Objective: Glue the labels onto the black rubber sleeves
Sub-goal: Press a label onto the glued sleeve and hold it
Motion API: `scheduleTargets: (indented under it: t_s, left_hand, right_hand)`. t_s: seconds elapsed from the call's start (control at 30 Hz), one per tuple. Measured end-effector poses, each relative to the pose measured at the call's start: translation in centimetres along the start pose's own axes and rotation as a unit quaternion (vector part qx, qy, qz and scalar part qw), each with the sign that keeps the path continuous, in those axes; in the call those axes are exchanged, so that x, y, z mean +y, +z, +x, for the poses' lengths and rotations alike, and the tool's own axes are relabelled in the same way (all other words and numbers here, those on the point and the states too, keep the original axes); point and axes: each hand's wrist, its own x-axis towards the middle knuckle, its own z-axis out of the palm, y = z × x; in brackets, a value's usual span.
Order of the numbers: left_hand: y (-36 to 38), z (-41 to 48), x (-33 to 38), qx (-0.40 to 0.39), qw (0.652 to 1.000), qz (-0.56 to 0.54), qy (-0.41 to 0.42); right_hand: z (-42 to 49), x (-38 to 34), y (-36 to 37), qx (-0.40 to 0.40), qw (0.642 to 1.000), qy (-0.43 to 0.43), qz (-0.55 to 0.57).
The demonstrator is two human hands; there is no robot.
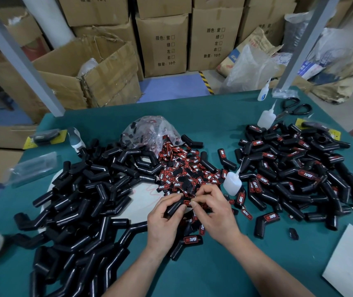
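A black rubber sleeve (174,206) is held just above the green table (192,275), between both hands and close in front of the person. The left hand (164,219) curls its fingers and thumb round the sleeve's lower end. The right hand (213,211) pinches a red-and-black label (188,203) against the sleeve's upper end with thumb and forefinger, its other fingers bent (whether the label is already stuck cannot be told). Directly beyond the fingertips lies a heap of loose labels (189,174), spilling from a clear plastic bag (150,131) farther off. Just beyond the right hand, on its outer side, stands a small white glue bottle (232,183), its nozzle slanting away from the hand. Between the two wrists one labelled sleeve (189,241) rests on the table, lettering up. Outward of the left hand spreads a large pile of plain sleeves (89,189), partly covering a white disc (141,202). Outward of the right hand, past the bottle, lies a pile of labelled sleeves (295,168). Beyond that pile are a second glue bottle (266,117) and black-handled scissors (295,108). Outward of the right forearm a white sheet (351,262) lies at the table's corner. Cardboard boxes (162,43) are stacked behind the table.
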Motion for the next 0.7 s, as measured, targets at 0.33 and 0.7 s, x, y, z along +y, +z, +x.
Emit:
scheduleTargets:
  t_s: [0.33,0.7]
  left_hand:
    - [-0.24,0.29,-0.01,0.02,0.994,-0.085,-0.064]
    - [-0.42,0.36,-0.39,0.009,0.995,-0.07,-0.068]
  right_hand:
    - [0.13,0.68,-0.27,0.068,0.996,0.05,0.015]
    - [-0.13,-0.04,0.47,-0.015,0.951,0.241,0.193]
